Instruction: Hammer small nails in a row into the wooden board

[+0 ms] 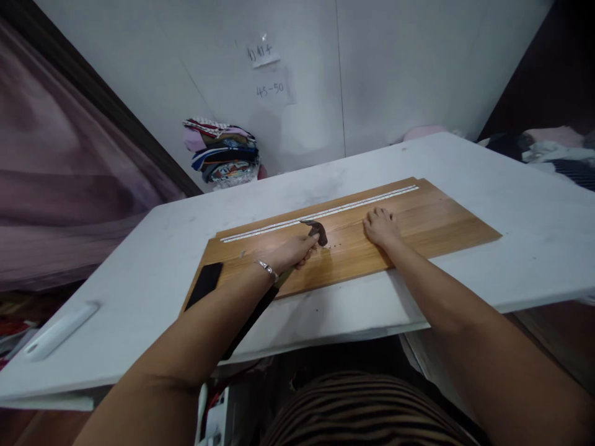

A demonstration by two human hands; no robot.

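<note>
My left hand (300, 249) is wrapped around a claw hammer (320, 231) close to its head, and the dark handle runs back beneath my forearm. Under the hammer lies a flat wood-grain board (446, 223). Beside the hammer head, a short row of small dark marks or nail heads (335, 246) shows on the board; they are too small to tell which. My right hand (382, 227) rests on the board to the right of them, palm down with its fingers a little bent and apart. A long white strip (362, 202) runs along the board's far side.
The board lies on a white table (520, 204). A black rectangle (204, 284) is at the board's left end. On the table's left lies a white, long flat object (62, 330). Folded clothes (225, 152) are piled by the wall. A pink curtain (69, 161) hangs at left.
</note>
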